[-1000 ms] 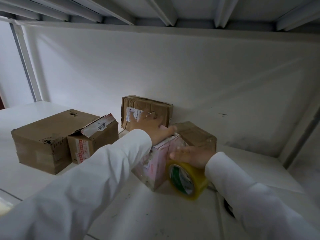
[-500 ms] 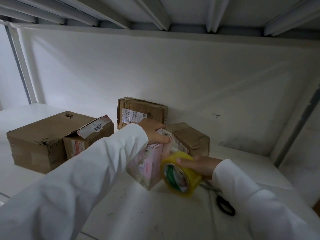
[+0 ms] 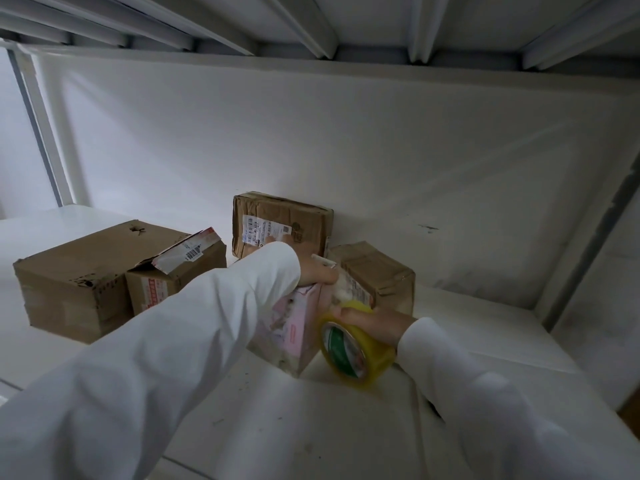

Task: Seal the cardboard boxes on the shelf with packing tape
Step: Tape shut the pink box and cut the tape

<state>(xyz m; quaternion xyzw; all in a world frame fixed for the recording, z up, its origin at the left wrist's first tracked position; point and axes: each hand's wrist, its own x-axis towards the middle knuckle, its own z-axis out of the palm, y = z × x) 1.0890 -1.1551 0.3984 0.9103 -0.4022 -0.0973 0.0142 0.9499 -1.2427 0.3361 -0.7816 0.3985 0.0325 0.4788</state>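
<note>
Pink box [image 3: 294, 327] stands on shelf [image 3: 346, 427], near middle, in front of 2 brown boxes at back wall. Looks light, thin card, probably dents easily; best hold from top, at edge. Left hand [image 3: 317, 271] rests on its top corner, fingers curled over edge. Right hand [image 3: 372, 322] grips tape roll [image 3: 353, 348] beside box's right face; roll smooth, rigid, tape sticky. Large brown box [image 3: 76, 271] and small box with torn flap [image 3: 180, 271] lie well apart at left.

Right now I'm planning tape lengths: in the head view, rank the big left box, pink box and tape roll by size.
1. big left box
2. pink box, partly hidden by the left sleeve
3. tape roll, nearest the camera yet looking smallest
</note>
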